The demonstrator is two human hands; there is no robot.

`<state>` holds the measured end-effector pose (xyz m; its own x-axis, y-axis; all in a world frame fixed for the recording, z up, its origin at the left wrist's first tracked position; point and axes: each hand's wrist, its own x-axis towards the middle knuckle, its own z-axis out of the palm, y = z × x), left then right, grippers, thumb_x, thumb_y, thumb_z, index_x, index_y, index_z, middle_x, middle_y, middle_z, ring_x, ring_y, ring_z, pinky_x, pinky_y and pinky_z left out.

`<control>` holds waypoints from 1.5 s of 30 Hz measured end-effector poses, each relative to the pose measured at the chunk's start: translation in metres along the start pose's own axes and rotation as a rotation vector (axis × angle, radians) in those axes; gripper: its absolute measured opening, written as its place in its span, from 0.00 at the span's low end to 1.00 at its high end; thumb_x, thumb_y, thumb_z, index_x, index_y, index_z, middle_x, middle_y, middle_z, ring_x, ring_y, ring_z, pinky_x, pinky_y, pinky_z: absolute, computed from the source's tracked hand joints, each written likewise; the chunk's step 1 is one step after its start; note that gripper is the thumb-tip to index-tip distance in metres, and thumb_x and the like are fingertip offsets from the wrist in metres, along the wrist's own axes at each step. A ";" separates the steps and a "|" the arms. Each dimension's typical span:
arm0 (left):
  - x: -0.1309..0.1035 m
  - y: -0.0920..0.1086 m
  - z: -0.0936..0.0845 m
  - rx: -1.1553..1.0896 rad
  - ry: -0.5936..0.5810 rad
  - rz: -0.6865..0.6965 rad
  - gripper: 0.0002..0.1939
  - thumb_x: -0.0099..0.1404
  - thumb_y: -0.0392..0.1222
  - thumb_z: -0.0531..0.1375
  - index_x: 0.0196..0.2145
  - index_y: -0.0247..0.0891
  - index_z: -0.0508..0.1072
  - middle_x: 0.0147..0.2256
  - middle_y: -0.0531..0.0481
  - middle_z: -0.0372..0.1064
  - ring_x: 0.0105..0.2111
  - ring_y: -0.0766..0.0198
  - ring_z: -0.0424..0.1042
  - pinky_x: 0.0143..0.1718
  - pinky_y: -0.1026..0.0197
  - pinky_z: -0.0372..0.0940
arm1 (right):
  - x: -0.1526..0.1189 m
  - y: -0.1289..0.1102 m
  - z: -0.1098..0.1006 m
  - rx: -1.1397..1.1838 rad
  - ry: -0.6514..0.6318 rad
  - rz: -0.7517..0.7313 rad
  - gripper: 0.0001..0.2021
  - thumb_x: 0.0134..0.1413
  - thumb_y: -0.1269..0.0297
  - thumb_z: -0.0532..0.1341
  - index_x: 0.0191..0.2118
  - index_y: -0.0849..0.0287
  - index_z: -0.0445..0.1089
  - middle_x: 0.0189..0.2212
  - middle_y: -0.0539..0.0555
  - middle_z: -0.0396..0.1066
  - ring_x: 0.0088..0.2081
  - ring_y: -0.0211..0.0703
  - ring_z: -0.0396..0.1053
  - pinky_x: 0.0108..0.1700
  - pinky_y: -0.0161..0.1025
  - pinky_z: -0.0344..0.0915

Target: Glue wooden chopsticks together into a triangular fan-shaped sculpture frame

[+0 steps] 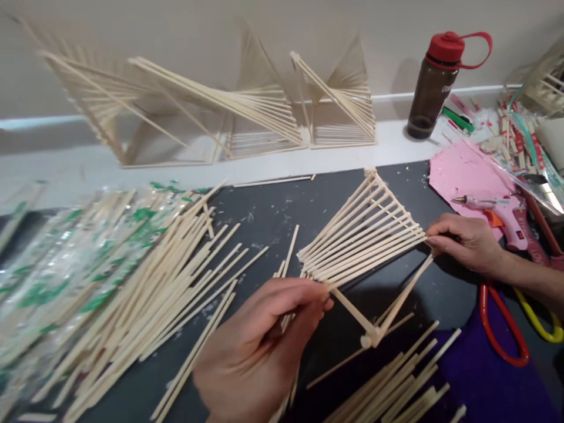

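A small frame of thin wooden sticks (pixel 370 238) stands on the dark mat, its upper part a fan of sticks laid side by side. My left hand (pixel 264 341) pinches the near left end of the lowest stick in the fan, thumb and forefinger pressed together. At the stick's other end, my right hand (pixel 467 244) pinches the right corner with its fingertips. Below the fan, bare sticks of the frame meet at a near corner (pixel 372 336). Part of the frame's left edge is hidden behind my left hand.
Loose sticks (pixel 176 282) and wrapped bundles (pixel 88 264) cover the left. Finished stick structures (pixel 264 108) line the wall. A bottle (pixel 434 88), a pink glue gun (pixel 497 214) and red-handled scissors (pixel 504 329) lie or stand at right. More sticks (pixel 396 382) are in front.
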<state>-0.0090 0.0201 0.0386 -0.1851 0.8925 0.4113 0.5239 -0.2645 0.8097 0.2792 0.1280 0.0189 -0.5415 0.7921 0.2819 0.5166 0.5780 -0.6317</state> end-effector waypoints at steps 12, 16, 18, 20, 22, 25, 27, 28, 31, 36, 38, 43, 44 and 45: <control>-0.003 -0.013 -0.012 -0.009 -0.069 0.092 0.09 0.61 0.34 0.66 0.35 0.49 0.78 0.32 0.61 0.77 0.24 0.71 0.76 0.26 0.73 0.74 | -0.002 -0.006 -0.002 0.058 -0.017 0.085 0.05 0.60 0.67 0.62 0.33 0.56 0.73 0.23 0.49 0.74 0.24 0.36 0.72 0.26 0.33 0.67; -0.007 -0.001 -0.008 -0.012 -0.011 -0.066 0.07 0.63 0.36 0.65 0.34 0.50 0.78 0.32 0.59 0.77 0.26 0.69 0.77 0.31 0.68 0.76 | -0.002 -0.008 -0.002 0.065 -0.015 0.082 0.05 0.60 0.68 0.63 0.33 0.55 0.74 0.24 0.49 0.74 0.24 0.36 0.73 0.27 0.33 0.67; -0.008 0.003 -0.006 -0.025 -0.016 -0.091 0.06 0.62 0.37 0.66 0.35 0.50 0.79 0.32 0.58 0.78 0.26 0.67 0.78 0.31 0.66 0.76 | -0.002 -0.008 -0.003 0.077 -0.011 0.076 0.04 0.60 0.68 0.63 0.33 0.55 0.74 0.25 0.49 0.75 0.25 0.36 0.73 0.27 0.33 0.68; -0.007 0.003 -0.006 -0.054 -0.044 -0.083 0.06 0.62 0.38 0.66 0.35 0.50 0.80 0.31 0.57 0.79 0.24 0.67 0.77 0.27 0.67 0.74 | -0.002 -0.008 -0.004 0.090 -0.008 0.074 0.04 0.59 0.69 0.63 0.33 0.54 0.74 0.25 0.49 0.75 0.26 0.37 0.73 0.27 0.33 0.68; -0.006 0.001 -0.005 -0.083 -0.061 -0.085 0.07 0.62 0.36 0.66 0.35 0.50 0.79 0.30 0.57 0.79 0.23 0.68 0.76 0.23 0.69 0.72 | -0.002 -0.007 -0.004 0.097 -0.010 0.076 0.04 0.59 0.69 0.63 0.34 0.54 0.74 0.26 0.50 0.76 0.26 0.38 0.74 0.28 0.33 0.68; -0.005 -0.005 -0.005 -0.103 -0.063 -0.051 0.09 0.61 0.34 0.66 0.36 0.49 0.78 0.30 0.58 0.79 0.23 0.69 0.76 0.22 0.70 0.71 | -0.002 -0.006 -0.004 0.090 -0.003 0.086 0.04 0.59 0.68 0.64 0.33 0.54 0.75 0.26 0.51 0.76 0.26 0.39 0.74 0.28 0.35 0.69; -0.005 -0.009 -0.005 -0.110 -0.069 -0.025 0.10 0.60 0.32 0.66 0.36 0.48 0.78 0.31 0.58 0.79 0.23 0.70 0.76 0.22 0.71 0.71 | -0.002 -0.005 -0.003 0.085 0.006 0.083 0.04 0.59 0.67 0.64 0.33 0.54 0.75 0.25 0.51 0.76 0.25 0.39 0.74 0.27 0.35 0.68; -0.005 -0.011 -0.005 -0.118 -0.067 -0.009 0.10 0.59 0.32 0.66 0.36 0.47 0.78 0.32 0.58 0.79 0.24 0.70 0.76 0.22 0.72 0.71 | -0.001 -0.004 -0.002 0.083 0.008 0.077 0.04 0.59 0.67 0.63 0.33 0.54 0.75 0.24 0.50 0.75 0.25 0.38 0.73 0.27 0.34 0.68; -0.005 -0.015 -0.003 -0.129 -0.045 -0.011 0.10 0.58 0.31 0.66 0.35 0.47 0.79 0.31 0.58 0.79 0.23 0.70 0.76 0.21 0.72 0.72 | 0.001 -0.003 0.000 0.078 -0.003 0.050 0.04 0.59 0.67 0.63 0.32 0.55 0.75 0.23 0.49 0.74 0.24 0.36 0.72 0.27 0.32 0.67; 0.000 -0.010 0.001 -0.096 0.030 -0.101 0.06 0.58 0.35 0.66 0.30 0.47 0.79 0.28 0.58 0.76 0.23 0.68 0.76 0.22 0.70 0.73 | 0.002 0.001 0.005 0.096 0.017 0.040 0.07 0.61 0.65 0.61 0.33 0.58 0.74 0.25 0.49 0.75 0.23 0.32 0.71 0.26 0.29 0.65; 0.001 -0.006 0.002 -0.057 0.019 -0.127 0.06 0.58 0.35 0.66 0.30 0.47 0.79 0.28 0.57 0.76 0.24 0.68 0.76 0.23 0.70 0.73 | 0.001 0.002 0.007 0.099 0.033 0.036 0.07 0.62 0.65 0.61 0.34 0.59 0.74 0.27 0.50 0.76 0.23 0.31 0.71 0.26 0.29 0.64; 0.003 -0.005 0.005 -0.082 0.067 -0.069 0.05 0.56 0.34 0.67 0.29 0.44 0.80 0.27 0.58 0.76 0.21 0.71 0.75 0.24 0.72 0.72 | -0.001 0.005 0.008 0.069 0.035 -0.048 0.07 0.61 0.69 0.60 0.34 0.61 0.74 0.27 0.51 0.76 0.23 0.30 0.71 0.27 0.28 0.64; 0.002 -0.006 0.005 -0.069 0.072 -0.073 0.04 0.56 0.34 0.68 0.29 0.43 0.80 0.27 0.57 0.76 0.22 0.71 0.74 0.24 0.72 0.72 | -0.001 0.006 0.008 0.059 0.034 -0.060 0.07 0.61 0.69 0.60 0.34 0.61 0.75 0.27 0.51 0.76 0.24 0.31 0.71 0.28 0.28 0.64; 0.002 -0.007 0.006 -0.054 0.073 -0.085 0.03 0.55 0.35 0.68 0.29 0.43 0.81 0.27 0.57 0.76 0.22 0.70 0.75 0.25 0.72 0.73 | -0.001 0.007 0.008 0.051 0.035 -0.065 0.07 0.61 0.69 0.60 0.34 0.61 0.75 0.28 0.51 0.76 0.25 0.31 0.71 0.29 0.29 0.65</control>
<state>-0.0081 0.0259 0.0314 -0.2880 0.8840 0.3682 0.4585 -0.2103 0.8635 0.2779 0.1302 0.0085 -0.5489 0.7601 0.3477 0.4465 0.6183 -0.6468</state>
